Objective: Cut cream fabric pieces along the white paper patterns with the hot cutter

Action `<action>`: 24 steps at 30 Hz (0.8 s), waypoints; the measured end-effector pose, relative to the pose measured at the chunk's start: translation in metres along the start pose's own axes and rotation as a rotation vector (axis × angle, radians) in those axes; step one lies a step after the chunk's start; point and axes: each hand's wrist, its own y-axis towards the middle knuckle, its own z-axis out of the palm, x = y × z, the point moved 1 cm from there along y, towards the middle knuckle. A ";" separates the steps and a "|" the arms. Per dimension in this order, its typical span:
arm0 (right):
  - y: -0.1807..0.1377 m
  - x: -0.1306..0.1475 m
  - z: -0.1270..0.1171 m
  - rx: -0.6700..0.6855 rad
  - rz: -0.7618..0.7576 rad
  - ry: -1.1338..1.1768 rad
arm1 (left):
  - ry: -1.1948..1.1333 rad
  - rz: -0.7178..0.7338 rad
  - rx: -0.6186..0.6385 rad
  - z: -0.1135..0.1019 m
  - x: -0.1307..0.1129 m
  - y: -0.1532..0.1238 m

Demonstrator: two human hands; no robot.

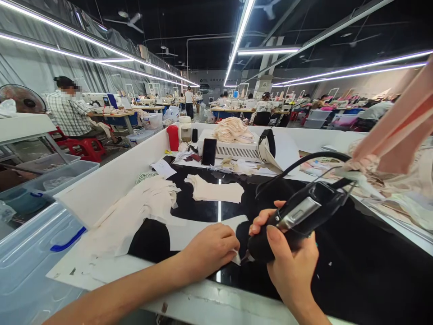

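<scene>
My right hand (292, 266) is wrapped around a black hand-held power tool (297, 216) with a silver plate on its side. Its front end points down and left at the table, and I cannot make out the tip. A knotted pink fabric strip (382, 140) is tied at the tool's rear, by the cable (304, 155). Close to the tool's front, my left hand (211, 248) is closed on the corner of a white fabric piece (196, 232) lying on the glossy black tabletop (368, 266). Some of its fingertips are hidden.
Left of my hands lies a spread pile of cream fabric pieces (135, 205); a smaller stack (216, 189) sits ahead. Behind it are a phone (209, 151), a red container (172, 137) and a white vented box (233, 150). Plastic bins (37, 266) stand left. Co-workers sit farther off.
</scene>
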 end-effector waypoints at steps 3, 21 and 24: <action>0.000 0.003 0.003 0.008 -0.010 0.021 | -0.030 0.059 -0.001 -0.002 0.000 0.000; 0.000 0.010 0.008 0.002 0.013 0.064 | -0.050 0.320 0.030 -0.015 0.010 -0.011; 0.001 0.010 0.008 -0.006 0.021 0.061 | -0.034 0.340 0.026 -0.013 0.012 -0.012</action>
